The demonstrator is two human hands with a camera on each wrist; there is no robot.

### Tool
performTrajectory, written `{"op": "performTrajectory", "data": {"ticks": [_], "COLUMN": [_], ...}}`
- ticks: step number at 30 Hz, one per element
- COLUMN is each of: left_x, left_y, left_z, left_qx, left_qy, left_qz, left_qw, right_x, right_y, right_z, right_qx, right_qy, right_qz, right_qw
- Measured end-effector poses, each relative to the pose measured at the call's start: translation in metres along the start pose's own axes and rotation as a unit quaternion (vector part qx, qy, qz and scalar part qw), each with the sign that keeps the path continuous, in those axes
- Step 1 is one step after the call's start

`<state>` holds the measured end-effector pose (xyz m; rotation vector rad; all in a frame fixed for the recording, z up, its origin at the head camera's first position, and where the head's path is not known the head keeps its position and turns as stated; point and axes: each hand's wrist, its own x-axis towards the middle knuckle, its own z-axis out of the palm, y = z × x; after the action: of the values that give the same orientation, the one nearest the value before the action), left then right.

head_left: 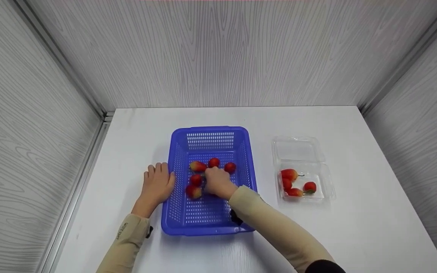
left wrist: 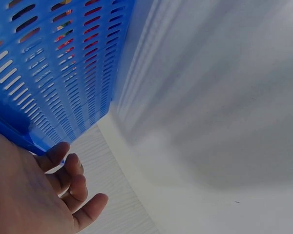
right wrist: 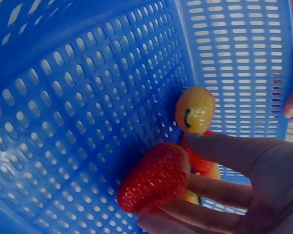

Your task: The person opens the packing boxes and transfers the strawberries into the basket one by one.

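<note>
Here's the right hand, mid-frame in the head view, fingers curled round a red strawberry that sits right at the fingertips, lower centre in the right-wrist view, a yellowish strawberry just above it! And left of centre, the left hand, fingers loosely extended, rests against the left rim of the blue basket.

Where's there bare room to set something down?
Bare table lies right of the clear box, and a strip runs between the blue basket and the back wall. Inside the basket, the near-left corner is free. Its middle is crowded: strawberries with the right hand among them. The clear box's near half holds more strawberries.
</note>
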<state>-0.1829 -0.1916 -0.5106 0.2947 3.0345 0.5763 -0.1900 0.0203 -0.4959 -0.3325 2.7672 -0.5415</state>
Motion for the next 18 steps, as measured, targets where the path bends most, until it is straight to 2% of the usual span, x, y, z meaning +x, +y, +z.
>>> {"op": "performTrajectory", "data": {"ticks": [10, 18], "left_x": [0.000, 0.000], "left_y": [-0.001, 0.000], "left_z": [0.001, 0.001], "left_qx": [0.004, -0.001], "left_qy": [0.004, -0.001], "left_qz": [0.006, 0.006], "left_qw": [1.0000, 1.0000], "right_x": [-0.016, -0.029], "right_y": [-0.011, -0.007], "right_z": [-0.029, -0.055], "right_qx": [0.017, 0.095], "right_qy": [-0.020, -0.051], "right_qz": [0.005, 0.011], "right_qw": [0.9997, 0.9941]}}
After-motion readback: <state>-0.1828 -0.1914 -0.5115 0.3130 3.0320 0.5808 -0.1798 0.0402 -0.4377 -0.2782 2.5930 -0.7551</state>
